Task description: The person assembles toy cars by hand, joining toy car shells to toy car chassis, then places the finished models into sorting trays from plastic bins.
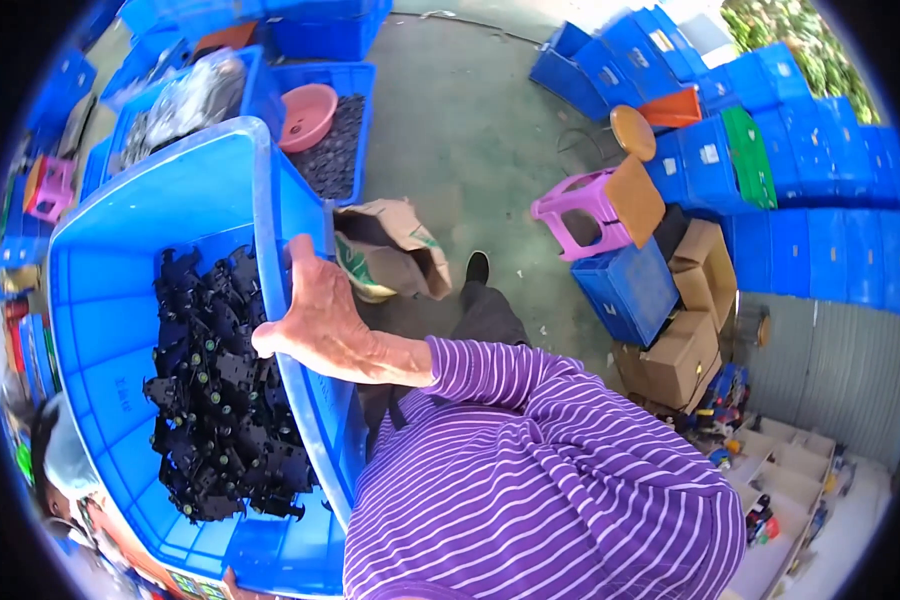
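A deep blue plastic bin (pixel 120 300) fills the left of the view, tilted against my striped purple shirt. Inside lies a heap of black plastic parts (pixel 225 400) with small round yellowish-green spots. My right hand (pixel 325 320) is closed over the bin's near rim, its thumb on the inner side and the other fingers partly hidden. Low in the view, a fingertip of my left hand (pixel 232 582) shows at the bin's lower rim; the rest of that hand is hidden.
Beyond stands a blue bin of dark pieces (pixel 335 165) with a pink basin (pixel 308 115). A paper sack (pixel 390 250) sits on the green floor near my shoe (pixel 478 268). Rightward are a pink stool (pixel 590 210), cardboard boxes (pixel 675 360) and stacked blue crates (pixel 810 255).
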The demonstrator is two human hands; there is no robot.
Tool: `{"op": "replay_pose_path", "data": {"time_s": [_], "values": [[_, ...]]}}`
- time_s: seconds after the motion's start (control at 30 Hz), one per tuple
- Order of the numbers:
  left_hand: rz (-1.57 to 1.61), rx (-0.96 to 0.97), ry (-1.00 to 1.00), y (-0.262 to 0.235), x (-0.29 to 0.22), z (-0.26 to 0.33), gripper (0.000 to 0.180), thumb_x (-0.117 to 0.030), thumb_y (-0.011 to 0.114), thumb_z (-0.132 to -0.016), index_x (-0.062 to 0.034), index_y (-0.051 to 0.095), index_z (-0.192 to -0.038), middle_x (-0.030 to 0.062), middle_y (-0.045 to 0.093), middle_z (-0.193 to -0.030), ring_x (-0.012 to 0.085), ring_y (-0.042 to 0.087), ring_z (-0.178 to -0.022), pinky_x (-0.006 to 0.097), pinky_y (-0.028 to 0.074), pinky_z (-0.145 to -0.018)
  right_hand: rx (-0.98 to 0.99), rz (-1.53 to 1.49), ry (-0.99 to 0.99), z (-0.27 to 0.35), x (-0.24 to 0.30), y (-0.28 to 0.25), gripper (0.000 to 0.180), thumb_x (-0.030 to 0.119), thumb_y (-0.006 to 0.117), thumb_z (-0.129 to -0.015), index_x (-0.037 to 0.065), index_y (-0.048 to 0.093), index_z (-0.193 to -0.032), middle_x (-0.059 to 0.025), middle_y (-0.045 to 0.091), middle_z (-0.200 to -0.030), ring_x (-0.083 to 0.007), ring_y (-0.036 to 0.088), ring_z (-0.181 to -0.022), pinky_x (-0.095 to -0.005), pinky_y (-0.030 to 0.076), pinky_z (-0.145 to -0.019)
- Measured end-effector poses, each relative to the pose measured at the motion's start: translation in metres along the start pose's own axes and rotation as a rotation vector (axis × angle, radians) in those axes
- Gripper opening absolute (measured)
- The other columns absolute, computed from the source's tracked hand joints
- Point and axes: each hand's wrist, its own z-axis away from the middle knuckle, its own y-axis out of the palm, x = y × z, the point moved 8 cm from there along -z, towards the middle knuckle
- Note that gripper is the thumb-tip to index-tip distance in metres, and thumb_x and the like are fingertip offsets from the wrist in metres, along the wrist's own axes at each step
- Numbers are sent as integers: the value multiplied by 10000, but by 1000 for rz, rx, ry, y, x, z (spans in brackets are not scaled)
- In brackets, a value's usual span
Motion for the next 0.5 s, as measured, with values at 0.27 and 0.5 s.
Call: {"op": "replay_pose_path", "data": {"time_s": [0.27, 0.5], "values": [[-23, 168, -138, 67, -30, 51, 255, -259, 635, -813, -61, 676, -968, 115, 666, -947, 240, 634, -908, 363, 516, -829, 30, -23, 66, 12, -24, 20, 628, 148, 823, -530, -37, 431, -983, -179, 584, -792, -356, 630, -748, -451, 511, -674], [-36, 282, -255, 114, -50, 97, 257, -259, 636, -812, -58, 673, -967, 120, 668, -944, 240, 637, -909, 361, 519, -827, -144, 23, 111, 4, -44, -27, 614, 179, 833, -532, -45, 492, -992, -200, 642, -806, -356, 665, -765, -428, 533, -702]]}}
